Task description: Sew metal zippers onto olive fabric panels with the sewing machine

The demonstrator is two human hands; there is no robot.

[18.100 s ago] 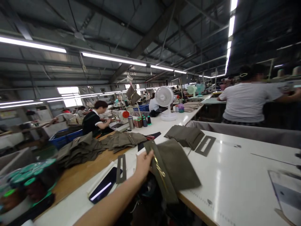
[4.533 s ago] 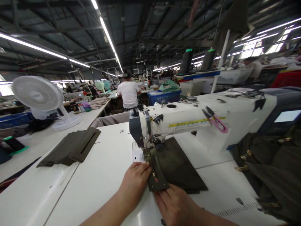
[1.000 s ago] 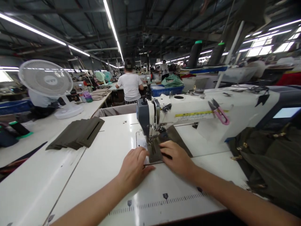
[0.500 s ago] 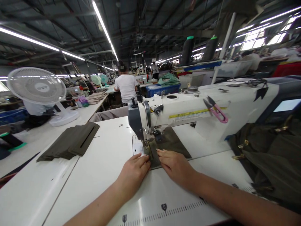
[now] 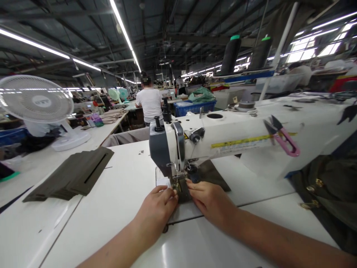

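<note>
A flat piece of dark olive fabric [image 5: 182,191] lies under the needle area of a white sewing machine [image 5: 234,128]. My left hand [image 5: 158,204] rests at the fabric's left edge, with bent fingers pressing down close to the presser foot [image 5: 176,184]. On the other side, my right hand [image 5: 210,197] lies on the fabric, its fingers stretched toward the needle. The far part of the cloth shows behind the right hand, under the machine's arm. The left fingertips partly hide the fabric edge.
A stack of olive fabric pieces [image 5: 69,175] lies to the left. Pink-handled thread snips [image 5: 286,139] rest against the machine's arm. Dark bags with metal clips [image 5: 329,193] sit at the right. A white fan [image 5: 39,102] stands behind the stack; a person in white [image 5: 150,102] is further back.
The view has moved closer to the machine, and the ruler markings at the front edge have left it. Both hands stay on the fabric; my left fingers look more bent.
</note>
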